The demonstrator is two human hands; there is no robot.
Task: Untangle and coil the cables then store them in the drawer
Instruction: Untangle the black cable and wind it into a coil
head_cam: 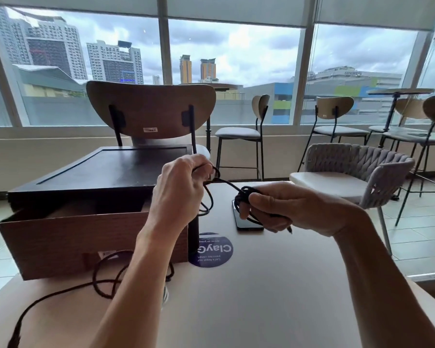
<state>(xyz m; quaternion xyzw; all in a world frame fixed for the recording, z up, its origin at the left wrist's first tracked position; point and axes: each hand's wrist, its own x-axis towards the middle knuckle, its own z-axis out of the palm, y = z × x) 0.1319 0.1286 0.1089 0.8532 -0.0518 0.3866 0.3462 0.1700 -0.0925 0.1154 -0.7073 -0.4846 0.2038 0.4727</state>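
A thin black cable [230, 185] stretches between both hands above the table. My left hand [180, 189] grips one stretch of it, with a loop hanging down below the fingers. My right hand [286, 205] holds a small bundle of the same cable's coils, and a plug end pokes out under the palm. A second dark cable [103, 285] lies loose and looped on the table in front of the drawer, partly hidden by my left forearm. The brown wooden drawer [73, 237] stands pulled out of a dark drawer unit [106, 172] at the left.
A black phone [246, 222] lies flat under my right hand. A round blue sticker [211, 251] sits on the beige table [274, 285]. A wooden chair [151, 109] stands behind the unit, a woven grey chair [357, 177] at the right.
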